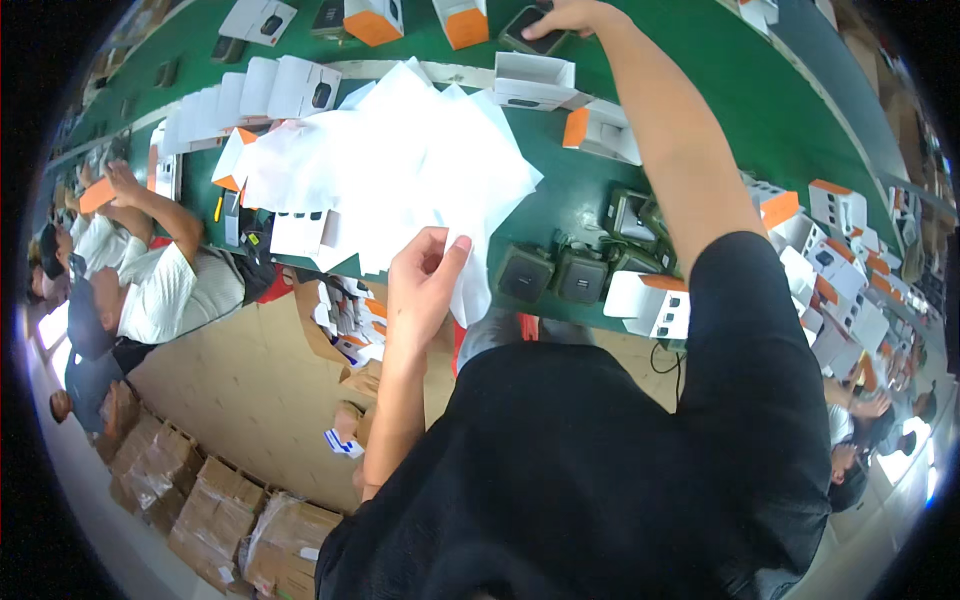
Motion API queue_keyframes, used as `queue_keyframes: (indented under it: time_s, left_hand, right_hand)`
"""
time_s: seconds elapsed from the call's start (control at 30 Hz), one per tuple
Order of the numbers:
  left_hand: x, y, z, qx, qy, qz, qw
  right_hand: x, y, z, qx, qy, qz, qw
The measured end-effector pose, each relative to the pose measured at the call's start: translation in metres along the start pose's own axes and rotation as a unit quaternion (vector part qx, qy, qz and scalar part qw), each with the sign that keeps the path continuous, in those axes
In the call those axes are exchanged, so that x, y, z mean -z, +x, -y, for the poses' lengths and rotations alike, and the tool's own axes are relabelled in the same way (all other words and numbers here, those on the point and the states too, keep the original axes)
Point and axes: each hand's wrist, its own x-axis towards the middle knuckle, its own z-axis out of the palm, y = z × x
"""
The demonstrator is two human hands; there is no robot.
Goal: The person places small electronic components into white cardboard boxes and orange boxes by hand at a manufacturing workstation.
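Observation:
At the table's near edge, my left hand [425,285] has its fingers curled and thumb pressed in, pinching the edge of a thin white sheet [472,285]. That sheet hangs off a big loose heap of white sheets [400,140]. My right arm reaches far across the table. There my right hand [575,17] grips a boxy dark green device [520,38], its thumb on the device's dark face; the other fingers are partly hidden. Close by stands an open white and orange box [465,22].
Several dark green devices [580,275] stand at the near edge, beside an open white box [650,303]. More white cartons [300,88] line the left, and many boxes [840,270] pile up right. Co-workers [160,290] sit left; brown cartons [215,515] stand on the floor.

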Motion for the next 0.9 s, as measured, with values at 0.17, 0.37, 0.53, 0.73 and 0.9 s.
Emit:
queue_keyframes:
  time_s: [0.17,0.37,0.53,0.73,0.9]
  left_hand:
    - [-0.016,0.001,0.005,-0.082,0.079,-0.056,0.992]
    - [-0.053,0.016,0.007,-0.091,0.128,-0.042,0.987]
    - [-0.072,0.010,0.001,-0.129,0.124,-0.026,0.983]
    - [-0.087,-0.016,0.006,-0.250,0.068,0.029,0.965]
    - [-0.108,-0.055,0.018,-0.250,0.140,0.098,0.953]
  right_hand:
    - [0.018,0.006,0.012,0.000,0.022,0.129,0.991]
    - [0.060,-0.153,0.033,0.153,0.289,-0.072,0.942]
    - [-0.049,-0.341,0.008,-0.044,0.547,-0.139,0.824]
    - [-0.131,-0.369,-0.008,-0.018,0.638,-0.091,0.764]
    - [-0.151,-0.375,-0.014,-0.050,0.481,-0.237,0.842]
